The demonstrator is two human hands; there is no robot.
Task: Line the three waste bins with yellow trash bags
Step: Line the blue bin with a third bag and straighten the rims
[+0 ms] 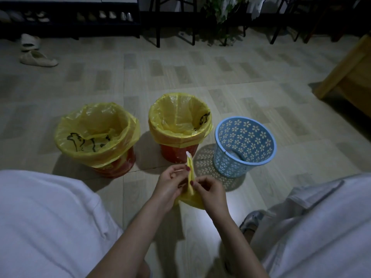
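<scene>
Pinching a folded yellow trash bag [190,178] between them, the left hand [170,184] and right hand [208,190] hold it upright above the tiled floor [230,81]. Beyond stand three bins in a row: two red bins [118,163] [178,152] at left and middle already lined in yellow, and an unlined blue lattice basket [244,146] at right.

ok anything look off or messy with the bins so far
Slightly. The left bin's bag sits loose and lopsided, bulging past the rim, while the middle bin's bag is folded neatly over. The blue bin has no bag yet; both hands hold a folded yellow bag. Nothing spilled.
</scene>
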